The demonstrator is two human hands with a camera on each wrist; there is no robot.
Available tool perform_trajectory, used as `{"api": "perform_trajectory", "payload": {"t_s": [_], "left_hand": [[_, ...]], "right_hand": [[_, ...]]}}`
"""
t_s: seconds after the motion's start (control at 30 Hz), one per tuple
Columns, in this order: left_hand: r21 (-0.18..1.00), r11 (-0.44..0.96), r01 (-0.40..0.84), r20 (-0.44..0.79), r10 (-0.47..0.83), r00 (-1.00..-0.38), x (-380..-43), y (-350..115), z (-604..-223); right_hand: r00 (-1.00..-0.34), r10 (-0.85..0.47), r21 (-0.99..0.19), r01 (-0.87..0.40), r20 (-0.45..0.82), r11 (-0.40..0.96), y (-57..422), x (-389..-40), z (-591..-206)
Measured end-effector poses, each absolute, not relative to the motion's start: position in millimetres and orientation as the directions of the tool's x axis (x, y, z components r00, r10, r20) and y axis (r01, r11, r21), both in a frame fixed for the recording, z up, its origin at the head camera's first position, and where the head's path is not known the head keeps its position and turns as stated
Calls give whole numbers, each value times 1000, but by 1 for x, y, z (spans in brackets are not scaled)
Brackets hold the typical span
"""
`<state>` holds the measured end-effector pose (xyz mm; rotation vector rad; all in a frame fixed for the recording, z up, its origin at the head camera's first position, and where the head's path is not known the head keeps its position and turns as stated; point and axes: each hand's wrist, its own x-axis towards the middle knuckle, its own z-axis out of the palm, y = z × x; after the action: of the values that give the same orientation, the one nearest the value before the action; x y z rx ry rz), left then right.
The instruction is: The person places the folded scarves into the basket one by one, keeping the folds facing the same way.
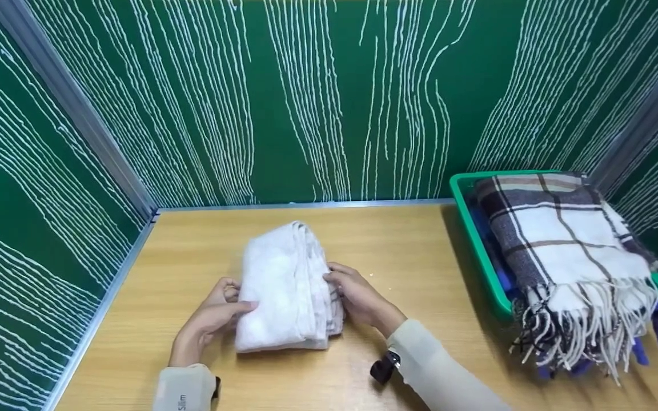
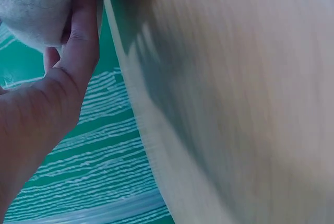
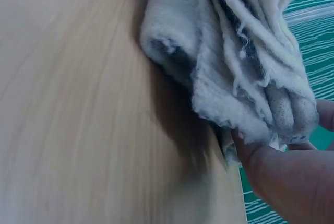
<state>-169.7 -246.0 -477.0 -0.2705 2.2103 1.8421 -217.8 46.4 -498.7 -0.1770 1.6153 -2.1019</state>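
Observation:
A thick, folded white scarf (image 1: 283, 297) stands tilted over the wooden table, with soft layers stacked along its right side. My left hand (image 1: 215, 311) grips its left edge, thumb laid across the front face and the other fingers mostly hidden behind. On the opposite side, my right hand (image 1: 360, 294) pinches the layered edge. Close up in the right wrist view, woolly folds of the scarf (image 3: 229, 62) show dark patches between them, and the right thumb (image 3: 271, 166) presses at a lower corner. In the left wrist view, the left hand (image 2: 57, 88) holds a rounded end of the fabric.
A green plastic basket (image 1: 480, 257) stands at the right, piled with a fringed plaid scarf (image 1: 577, 240) and blue-purple fabric underneath. Fringes hang over its front rim. Green panels with white wavy lines (image 1: 306, 103) enclose the wooden table (image 1: 192, 240) at the back and sides.

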Motion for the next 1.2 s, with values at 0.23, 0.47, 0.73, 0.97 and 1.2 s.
{"api": "perform_trajectory", "payload": {"t_s": [0.23, 0.47, 0.73, 0.97, 1.2], "left_hand": [[954, 143, -265, -276, 67, -959, -170, -232, -475], [965, 131, -228, -244, 124, -962, -171, -218, -471], [969, 131, -210, -225, 110, -968, -170, -199, -462], [976, 96, -197, -207, 116, -971, -170, -182, -459], [979, 101, -177, -190, 138, -972, -175, -163, -455]], "right_hand": [[-888, -419, -949, 273, -188, -155, 67, -214, -490], [-918, -360, -979, 198, -166, -53, 85, -207, -481], [-939, -317, -988, 152, -133, -37, 103, -200, -470], [-953, -255, -986, 167, -161, -5, 116, -196, -461], [-961, -189, -979, 190, -201, 76, 135, -193, -449]]}}
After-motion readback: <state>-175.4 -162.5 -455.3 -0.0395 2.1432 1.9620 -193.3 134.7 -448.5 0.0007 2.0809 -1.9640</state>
